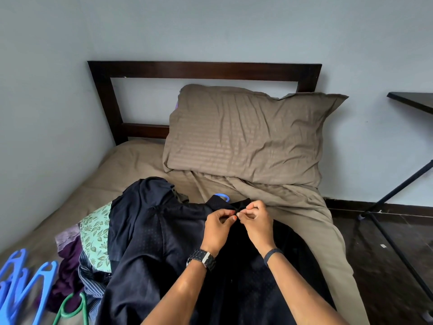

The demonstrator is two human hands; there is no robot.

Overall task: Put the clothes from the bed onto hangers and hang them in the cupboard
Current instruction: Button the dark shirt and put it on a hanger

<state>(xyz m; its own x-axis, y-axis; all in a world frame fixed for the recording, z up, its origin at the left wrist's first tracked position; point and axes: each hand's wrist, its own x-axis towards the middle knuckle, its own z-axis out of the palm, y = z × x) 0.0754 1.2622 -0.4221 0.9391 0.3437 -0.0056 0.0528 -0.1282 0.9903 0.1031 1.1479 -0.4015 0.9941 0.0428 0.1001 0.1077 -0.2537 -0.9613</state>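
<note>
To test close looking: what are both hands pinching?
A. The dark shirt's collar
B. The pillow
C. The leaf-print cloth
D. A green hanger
A: the left hand and right hand pinch the dark shirt at its collar, by a blue hook.

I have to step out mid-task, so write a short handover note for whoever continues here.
Left hand and right hand both pinch the collar of the dark shirt, which lies on the bed with a blue hanger hook showing at its neck. Done: hanger seems inserted. Left: hang this shirt in the cupboard, then the pile of clothes; spare hangers lie beside it.
</note>
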